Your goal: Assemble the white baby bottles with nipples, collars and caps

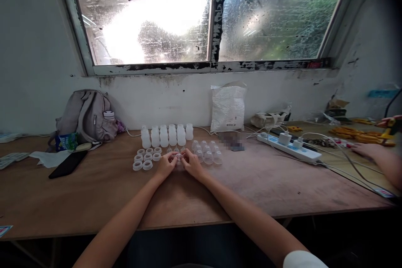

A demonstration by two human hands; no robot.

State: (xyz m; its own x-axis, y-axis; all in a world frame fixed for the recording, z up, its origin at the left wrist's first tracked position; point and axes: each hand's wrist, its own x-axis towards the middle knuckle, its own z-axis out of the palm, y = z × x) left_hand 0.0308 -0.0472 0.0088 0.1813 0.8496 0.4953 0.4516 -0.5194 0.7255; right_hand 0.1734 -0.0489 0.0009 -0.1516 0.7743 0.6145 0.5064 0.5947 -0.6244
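My left hand (pixel 167 165) and my right hand (pixel 192 164) meet above the table, fingers pinched on a small clear plastic piece (pixel 179 157). Fingers cover much of it, so its exact kind is hidden. Just behind my fingertips stand several small clear, pointed pieces (pixel 176 149). To the left of my left hand lie several translucent screw rings (pixel 147 157) in rows. Several clear plastic caps (pixel 207 153) are grouped beside my right hand. Farther back, frosted bottles (pixel 163 136) stand upright in a line.
The wooden table (pixel 245 184) carries a grey backpack (pixel 86 119), black phone (pixel 68 164) and white bag (pixel 228 109). A power strip (pixel 289 148) with cables lies right. At far right, another person's hand (pixel 366 150) is near yellow tools (pixel 354 133). A window is ahead.
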